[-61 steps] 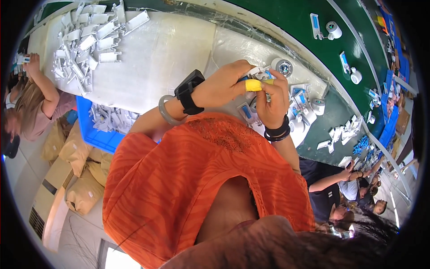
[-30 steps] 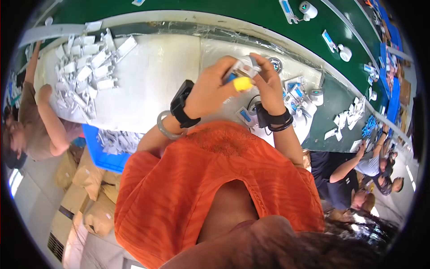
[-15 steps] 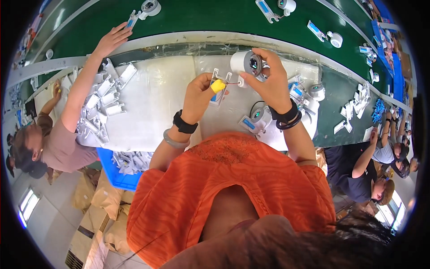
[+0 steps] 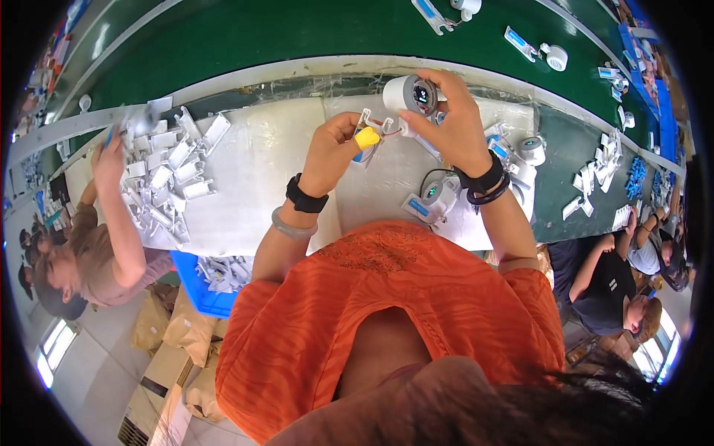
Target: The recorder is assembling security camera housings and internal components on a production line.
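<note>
One white bracket point(image 4: 365, 119) sat pinched in grip of left hand point(image 4: 329, 154); round white unit point(image 4: 400, 94) sat clasped by right hand point(image 4: 460, 134), both above counter point(image 4: 271, 163). Thin wire point(image 4: 390, 134) ran between parts. Sound handling required steady hold, parts close, wire slack, no tugging.

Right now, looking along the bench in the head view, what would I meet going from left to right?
Co-worker's hand, large pile of white pieces, left hand, white bracket, round white unit, right hand, smaller pile of white pieces, cluster of blue pieces.
</note>
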{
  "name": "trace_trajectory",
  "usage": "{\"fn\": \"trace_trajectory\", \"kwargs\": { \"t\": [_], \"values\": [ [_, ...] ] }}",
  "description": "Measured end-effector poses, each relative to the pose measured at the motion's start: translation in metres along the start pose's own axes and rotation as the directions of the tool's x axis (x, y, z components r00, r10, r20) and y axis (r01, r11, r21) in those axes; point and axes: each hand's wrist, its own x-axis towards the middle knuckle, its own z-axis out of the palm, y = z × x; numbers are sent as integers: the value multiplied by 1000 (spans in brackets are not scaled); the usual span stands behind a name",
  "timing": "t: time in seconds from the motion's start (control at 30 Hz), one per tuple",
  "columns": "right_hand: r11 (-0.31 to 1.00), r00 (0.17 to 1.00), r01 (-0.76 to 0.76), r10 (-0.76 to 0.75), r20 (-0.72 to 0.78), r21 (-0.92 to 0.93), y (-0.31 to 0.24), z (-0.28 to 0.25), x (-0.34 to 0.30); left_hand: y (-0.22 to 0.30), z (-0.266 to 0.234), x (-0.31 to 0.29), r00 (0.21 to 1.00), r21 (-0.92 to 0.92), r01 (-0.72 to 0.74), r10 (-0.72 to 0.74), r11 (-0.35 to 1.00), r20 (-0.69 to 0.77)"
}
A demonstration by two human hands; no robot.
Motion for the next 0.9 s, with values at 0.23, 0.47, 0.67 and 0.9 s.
{"fn": "trace_trajectory", "kwargs": {
  "t": [0.23, 0.47, 0.67, 0.9],
  "values": [
    [998, 998, 57, -57, 10, -2, 8, -3, 28, 26, -8, 31, 996, -93, 75, -71, 993, 47],
    [976, 989, 145, -146, 7, -162, 28, -11, 89, 55, -14, 101, 1000, 80, 30, -30, 996, 5],
    [975, 980, 183, -192, -59, -125, 56, 1, 134, 57, -42, 148, 995, 115, -50, 60, 992, -85],
    [617, 968, 228, -224, 110, -753, 120, -20, 195, 38, -123, 227, 802, 621, -130, 450, 773, -393]
  ]
}}
